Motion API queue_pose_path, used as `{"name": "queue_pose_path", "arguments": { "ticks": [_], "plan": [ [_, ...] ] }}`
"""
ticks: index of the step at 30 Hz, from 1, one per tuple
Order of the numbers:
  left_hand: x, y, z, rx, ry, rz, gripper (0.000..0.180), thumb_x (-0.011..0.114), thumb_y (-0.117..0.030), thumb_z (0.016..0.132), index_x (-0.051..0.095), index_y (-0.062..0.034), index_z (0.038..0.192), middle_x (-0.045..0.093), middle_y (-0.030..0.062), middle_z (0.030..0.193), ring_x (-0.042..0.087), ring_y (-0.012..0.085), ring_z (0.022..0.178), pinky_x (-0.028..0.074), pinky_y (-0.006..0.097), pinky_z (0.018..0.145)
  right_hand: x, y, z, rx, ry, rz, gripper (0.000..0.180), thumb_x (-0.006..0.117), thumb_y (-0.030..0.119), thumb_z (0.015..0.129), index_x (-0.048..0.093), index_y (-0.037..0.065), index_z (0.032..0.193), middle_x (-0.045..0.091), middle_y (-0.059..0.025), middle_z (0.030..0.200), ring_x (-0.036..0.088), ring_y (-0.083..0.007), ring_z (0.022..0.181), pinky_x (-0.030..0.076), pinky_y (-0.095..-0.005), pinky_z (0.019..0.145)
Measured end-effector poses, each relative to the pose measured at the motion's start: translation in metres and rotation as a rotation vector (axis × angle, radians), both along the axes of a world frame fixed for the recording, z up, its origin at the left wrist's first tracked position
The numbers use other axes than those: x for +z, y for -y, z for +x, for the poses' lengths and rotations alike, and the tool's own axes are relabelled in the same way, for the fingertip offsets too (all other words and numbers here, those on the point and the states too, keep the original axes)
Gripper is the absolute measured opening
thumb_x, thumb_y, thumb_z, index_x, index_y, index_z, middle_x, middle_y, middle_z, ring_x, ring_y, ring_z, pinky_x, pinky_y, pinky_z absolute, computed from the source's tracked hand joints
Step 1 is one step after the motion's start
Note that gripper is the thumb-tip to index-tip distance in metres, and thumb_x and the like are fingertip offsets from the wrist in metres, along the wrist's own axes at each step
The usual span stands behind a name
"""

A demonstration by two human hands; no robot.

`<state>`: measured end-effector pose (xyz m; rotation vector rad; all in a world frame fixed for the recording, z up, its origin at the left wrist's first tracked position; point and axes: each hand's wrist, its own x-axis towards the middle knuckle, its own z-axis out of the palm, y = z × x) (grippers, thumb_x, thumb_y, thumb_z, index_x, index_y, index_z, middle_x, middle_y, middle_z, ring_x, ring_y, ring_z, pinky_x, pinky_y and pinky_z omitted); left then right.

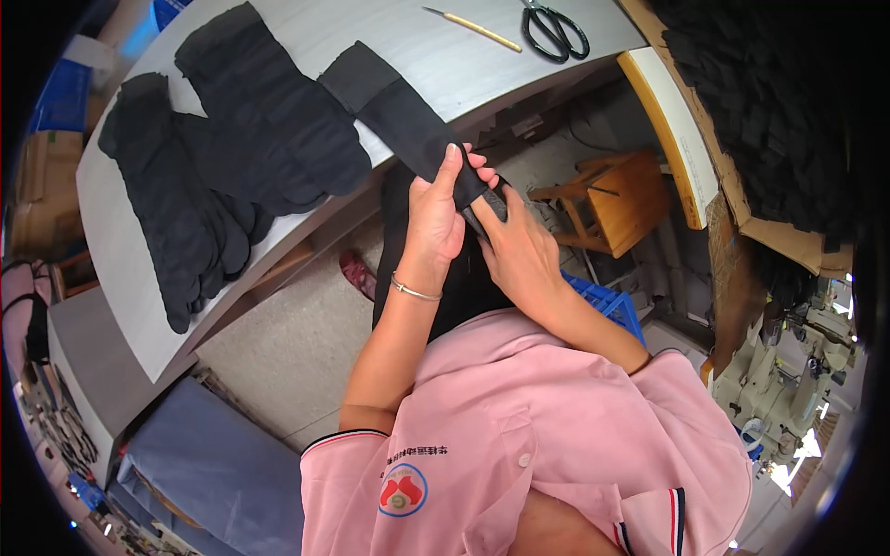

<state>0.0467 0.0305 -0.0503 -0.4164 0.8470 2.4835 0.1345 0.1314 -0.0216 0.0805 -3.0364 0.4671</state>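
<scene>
Over my lap, both hands work on a black glove [403,116] whose long cuff stretches across the table's edge. My left hand [438,211] pinches it near its lower end, thumb on top and fingers behind. At that same end, my right hand [521,246] grips it with bent fingers, beside a dark grey textured patch [486,217]. The fingertips of my right hand are partly hidden by the cloth. Left of it on the table lie a pile of black gloves [269,102] and a second pile [167,185], their rounded finger ends toward me.
On the pale table [408,28] lie a thin wooden-handled pointed tool [477,30] and black-handled scissors [554,32]. A wooden stool [616,204] and a blue crate [607,306] stand to the right. A carton [788,236] of black pieces is at far right.
</scene>
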Motion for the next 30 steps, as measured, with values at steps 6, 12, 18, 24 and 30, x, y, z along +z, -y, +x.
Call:
{"name": "queue_pose_path", "arguments": {
  "ticks": [6,12,18,24,30],
  "plan": [
    [-0.005,-0.002,-0.002,0.022,-0.072,-0.023,0.029,0.064,-0.029,0.098,0.061,-0.0012,0.106,0.066,0.0081,0.088,0.065,0.017,0.08,0.055,0.033,0.077,-0.005,0.001,-0.01,-0.042,0.145,0.148,0.045,0.063,0.003,0.081,0.057,0.017,0.124,0.056,-0.0234,0.105,0.065,-0.0331,0.074,0.055,-0.0384,0.058],
    [-0.003,0.003,-0.005,0.015,-0.077,0.028,0.028,0.061,-0.03,0.1,0.06,-0.0026,0.1,0.065,0.0077,0.087,0.063,0.017,0.083,0.053,0.033,0.08,-0.028,0.017,-0.06,-0.019,-0.027,0.126,0.021,0.064,0.012,0.081,0.06,0.015,0.101,0.059,-0.0173,0.097,0.066,-0.0279,0.072,0.052,-0.0375,0.055],
    [-0.003,-0.004,0.004,0.019,-0.004,-0.061,0.027,0.063,-0.03,0.099,0.061,-0.0033,0.095,0.066,0.0077,0.083,0.066,0.018,0.078,0.054,0.033,0.075,0.001,0.008,-0.01,-0.025,-0.004,0.261,0.047,0.062,0.011,0.082,0.056,0.022,0.127,0.057,-0.0176,0.097,0.066,-0.0283,0.072,0.051,-0.0377,0.055],
    [-0.006,-0.012,-0.002,-0.007,-0.126,-0.13,0.027,0.063,-0.028,0.099,0.062,-0.0003,0.099,0.068,0.0096,0.088,0.066,0.0182,0.083,0.053,0.034,0.08,-0.018,0.008,-0.052,-0.075,0.037,0.267,0.043,0.063,0.012,0.083,0.055,0.017,0.126,0.061,-0.0188,0.091,0.066,-0.0339,0.071,0.052,-0.0422,0.057],
    [-0.001,-0.002,-0.002,0.123,-0.023,0.084,0.035,0.058,-0.032,0.102,0.06,0.0017,0.11,0.068,0.0128,0.103,0.068,0.0203,0.09,0.055,0.035,0.082,-0.005,0.0,-0.028,-0.025,0.018,0.14,0.026,0.064,0.009,0.083,0.061,0.015,0.109,0.054,-0.015,0.081,0.064,-0.0348,0.069,0.052,-0.0447,0.059]
  ]
}}
